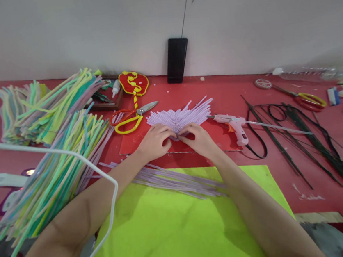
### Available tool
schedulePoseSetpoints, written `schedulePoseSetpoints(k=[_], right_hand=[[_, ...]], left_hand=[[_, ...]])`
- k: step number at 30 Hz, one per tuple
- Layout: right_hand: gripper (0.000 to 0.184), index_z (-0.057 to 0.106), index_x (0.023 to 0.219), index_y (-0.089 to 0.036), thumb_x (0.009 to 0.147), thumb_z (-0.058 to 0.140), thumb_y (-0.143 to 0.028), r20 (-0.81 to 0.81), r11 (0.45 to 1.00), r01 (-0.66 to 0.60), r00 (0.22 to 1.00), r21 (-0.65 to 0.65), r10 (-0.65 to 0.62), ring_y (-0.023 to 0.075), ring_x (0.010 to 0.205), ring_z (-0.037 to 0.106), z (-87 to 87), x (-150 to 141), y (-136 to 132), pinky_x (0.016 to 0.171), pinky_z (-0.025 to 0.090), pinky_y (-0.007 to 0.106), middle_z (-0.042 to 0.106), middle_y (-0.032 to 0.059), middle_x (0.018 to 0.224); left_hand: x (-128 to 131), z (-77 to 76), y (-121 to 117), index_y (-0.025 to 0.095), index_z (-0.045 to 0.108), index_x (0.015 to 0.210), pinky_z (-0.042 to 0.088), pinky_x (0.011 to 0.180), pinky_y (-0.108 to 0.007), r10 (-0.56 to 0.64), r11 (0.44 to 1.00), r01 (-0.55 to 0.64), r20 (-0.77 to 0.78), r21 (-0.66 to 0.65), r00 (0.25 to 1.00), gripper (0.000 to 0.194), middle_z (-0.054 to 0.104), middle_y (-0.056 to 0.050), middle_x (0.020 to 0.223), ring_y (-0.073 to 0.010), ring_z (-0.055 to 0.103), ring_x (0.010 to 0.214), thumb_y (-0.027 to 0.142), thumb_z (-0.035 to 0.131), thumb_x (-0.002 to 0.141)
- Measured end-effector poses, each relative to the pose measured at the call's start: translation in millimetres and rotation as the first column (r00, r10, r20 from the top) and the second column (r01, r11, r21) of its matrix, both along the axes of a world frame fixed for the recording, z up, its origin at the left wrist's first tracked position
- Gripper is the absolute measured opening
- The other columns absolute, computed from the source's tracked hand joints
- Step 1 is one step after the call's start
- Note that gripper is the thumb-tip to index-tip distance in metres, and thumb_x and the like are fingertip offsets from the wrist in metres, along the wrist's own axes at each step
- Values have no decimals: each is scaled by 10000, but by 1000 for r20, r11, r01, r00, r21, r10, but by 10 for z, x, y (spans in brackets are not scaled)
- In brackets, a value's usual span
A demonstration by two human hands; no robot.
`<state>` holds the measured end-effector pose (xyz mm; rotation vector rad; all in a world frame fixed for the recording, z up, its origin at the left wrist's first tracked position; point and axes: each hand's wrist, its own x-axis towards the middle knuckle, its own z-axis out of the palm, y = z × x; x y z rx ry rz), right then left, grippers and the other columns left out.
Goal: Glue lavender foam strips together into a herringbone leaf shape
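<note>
Lavender pipe cleaners laid in a feathered V pattern (185, 116) rest on a red board (130, 143) in the middle of the table. My left hand (157, 141) and my right hand (199, 139) meet at the lower tip of this V. On each side, thumb and forefinger pinch the pipe cleaners there; the exact grip is partly hidden by the fingers. Loose lavender pipe cleaners (177, 181) lie just below, across a lime-yellow sheet (176, 223). Right of the pattern is a pink glue gun (234, 125), its nozzle pointing toward the pattern.
Bundles of coloured pipe cleaners (61, 166) fill the left side. Yellow-and-red scissors (131, 118) lie near a red-and-yellow ornament (134, 85). A black phone (177, 59) leans on the wall. Dark green stems (315, 141) and more scissors (309, 100) are at right. A white cable (102, 173) hangs in front.
</note>
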<state>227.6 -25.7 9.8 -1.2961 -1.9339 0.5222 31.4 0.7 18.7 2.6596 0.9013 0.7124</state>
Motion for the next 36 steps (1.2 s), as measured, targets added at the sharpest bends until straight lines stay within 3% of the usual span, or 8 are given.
schedulePoseSetpoints(k=[10, 17, 24, 30, 36], right_hand=[[145, 668, 796, -239, 797, 589, -117, 14, 997, -70, 997, -39, 71, 173, 905, 619, 114, 78, -58, 883, 466, 352, 670, 22, 917], [164, 694, 817, -248, 808, 589, -122, 60, 997, -72, 996, 4, 71, 179, 903, 614, 102, 60, -67, 881, 472, 357, 655, 26, 926], [206, 719, 900, -276, 845, 563, -152, 203, 992, -117, 973, 35, 108, 195, 946, 594, 122, 84, -109, 870, 475, 360, 651, 31, 997], [179, 718, 894, -246, 840, 576, -151, 358, 986, -102, 932, 129, 50, 230, 972, 577, 137, 70, -126, 871, 446, 414, 661, 50, 1036], [170, 698, 913, -210, 869, 541, -160, 280, 982, -168, 950, 85, 138, 192, 969, 614, 134, 45, -121, 895, 471, 367, 686, 44, 1027]], left_hand=[[6, 12, -6, 198, 635, 919, 367, 1017, -410, 16, 1000, -16, -15, 0, 1000, 262, 675, -32, 989, -193, 593, 988, 77, 471, 754], [4, 2, 9, 186, 634, 911, 414, 954, -376, 8, 1000, -8, -6, -7, 1000, 252, 668, -39, 971, -191, 587, 963, 70, 476, 754], [4, 11, 13, 182, 637, 893, 395, 978, -407, 1, 1000, -1, 3, 6, 1000, 246, 678, -35, 949, -192, 602, 936, 68, 465, 759], [0, 1, 24, 184, 648, 887, 386, 990, -408, 12, 1000, -12, 5, 0, 1000, 245, 686, -29, 967, -188, 614, 942, 76, 470, 758], [-2, -8, 36, 188, 652, 882, 394, 975, -401, 6, 1000, -6, 6, 4, 1000, 252, 688, -28, 977, -183, 616, 939, 81, 461, 757]])
